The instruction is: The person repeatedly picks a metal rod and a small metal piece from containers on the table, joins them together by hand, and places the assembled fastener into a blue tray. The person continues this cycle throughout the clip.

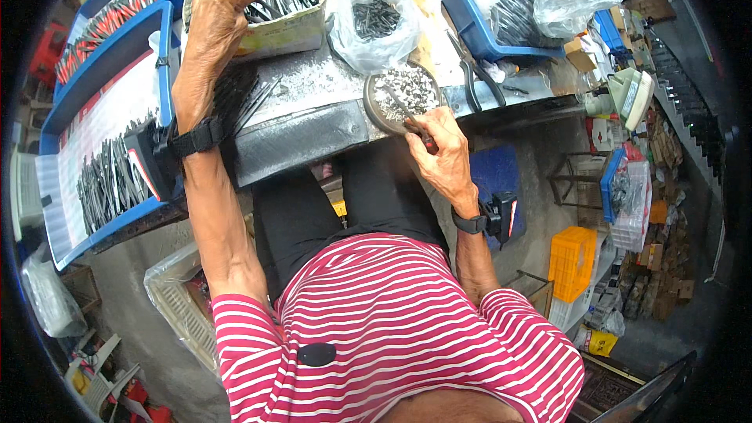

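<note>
Left hand at box, right hand pinching rod

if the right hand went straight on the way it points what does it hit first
Most likely the dish: the right hand points forward and left, toward it, though the hand's height is hard to judge.

Crimson-white striped shirt | short sleeves | black trousers | black wrist straps, boxy modules
</note>
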Motion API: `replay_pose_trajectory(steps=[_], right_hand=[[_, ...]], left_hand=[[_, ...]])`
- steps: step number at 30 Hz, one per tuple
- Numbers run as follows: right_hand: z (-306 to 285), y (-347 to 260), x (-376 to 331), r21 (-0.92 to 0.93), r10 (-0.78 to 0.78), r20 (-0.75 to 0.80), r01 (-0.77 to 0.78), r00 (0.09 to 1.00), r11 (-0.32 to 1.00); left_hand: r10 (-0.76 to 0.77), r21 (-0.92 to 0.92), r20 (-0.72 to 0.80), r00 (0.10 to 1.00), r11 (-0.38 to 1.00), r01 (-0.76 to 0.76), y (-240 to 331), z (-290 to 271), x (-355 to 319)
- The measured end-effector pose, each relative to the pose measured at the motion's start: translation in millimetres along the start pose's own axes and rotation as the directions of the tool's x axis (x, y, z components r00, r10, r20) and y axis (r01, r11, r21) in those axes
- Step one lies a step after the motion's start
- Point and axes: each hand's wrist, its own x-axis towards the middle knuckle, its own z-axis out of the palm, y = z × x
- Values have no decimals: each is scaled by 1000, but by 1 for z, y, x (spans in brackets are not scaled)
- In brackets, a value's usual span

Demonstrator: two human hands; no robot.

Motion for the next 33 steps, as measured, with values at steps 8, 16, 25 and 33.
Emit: replay_pose_trajectory(steps=[8,16,25,33], right_hand=[[0,-3,-1,-11,11,13,-11,1000,1000],[-2,3,-2,-37,32,22,-32,999,999],[-1,1,-3,-75,7,35,-4,999,997],[-6,3,-3,-67,54,26,-53,998,996]], left_hand=[[-183,-146,-280,942,978,147,42,-31,-18],[-504,-609,-348,791,762,218,97,-42,-53],[-676,-931,-42,736,293,216,124,-31,-83],[-698,-952,248,672,-49,302,146,-21,-98]])
